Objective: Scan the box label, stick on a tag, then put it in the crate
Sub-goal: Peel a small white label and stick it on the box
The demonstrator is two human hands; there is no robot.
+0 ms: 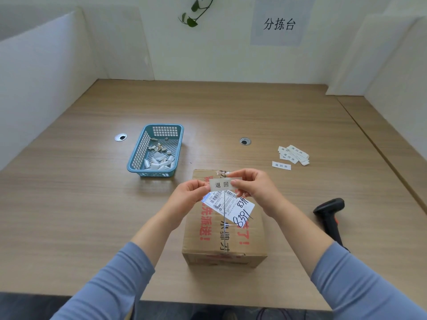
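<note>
Both my hands pinch one small white paper tag over the brown cardboard box.

My left hand (189, 190) and right hand (251, 185) each close thumb and fingertips on an end of the small white rectangular tag (221, 184) printed in black characters, held just above the taped brown cardboard box (224, 241) with its smooth white shipping label (231, 205). At ten o'clock sits a blue plastic lattice basket (138, 155) of curled white paper scraps; at two o'clock, loose white tags (292, 154); at three o'clock, a black handheld scanner (330, 213) on the wood-grain tabletop (92, 204).
</note>
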